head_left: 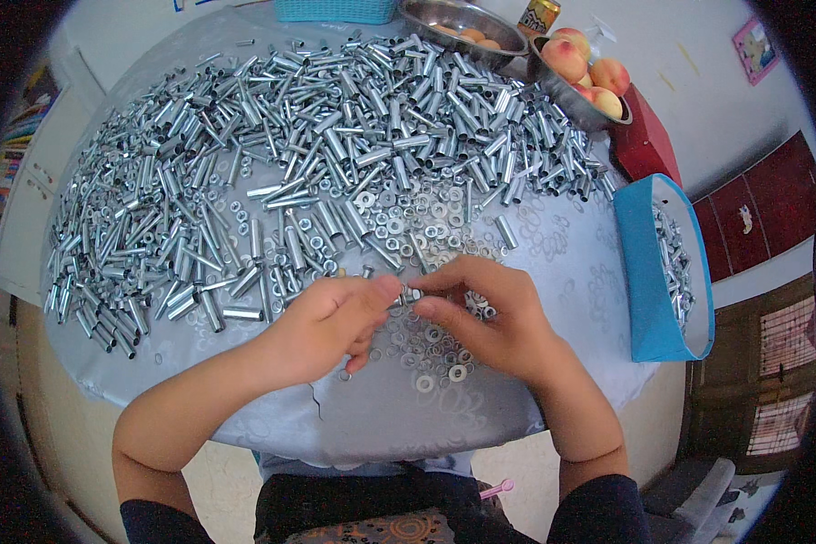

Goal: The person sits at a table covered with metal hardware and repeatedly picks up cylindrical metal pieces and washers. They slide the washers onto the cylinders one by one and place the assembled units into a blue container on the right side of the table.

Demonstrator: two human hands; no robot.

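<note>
Both hands meet over the near middle of the table, fingertips almost touching. My left hand (pixel 331 326) is closed, thumb and forefinger pinching a small silver bolt (pixel 397 297) that is mostly hidden by the fingers. My right hand (pixel 490 313) pinches a small silver nut (pixel 414 294) at the bolt's end between thumb and forefinger. Beneath and between the hands lie loose flat washers (pixel 424 383) and thin rings. Just beyond them spreads a wide heap of metal sleeves (pixel 331 145), long bolts and nuts.
A blue fabric bin (pixel 641 272) holding metal parts stands at the table's right edge. Behind it are a red box (pixel 644 136), a metal bowl of peaches (pixel 576 100), a bowl of eggs (pixel 417 14) and a can (pixel 539 16). A turquoise basket (pixel 335 9) sits at the far edge.
</note>
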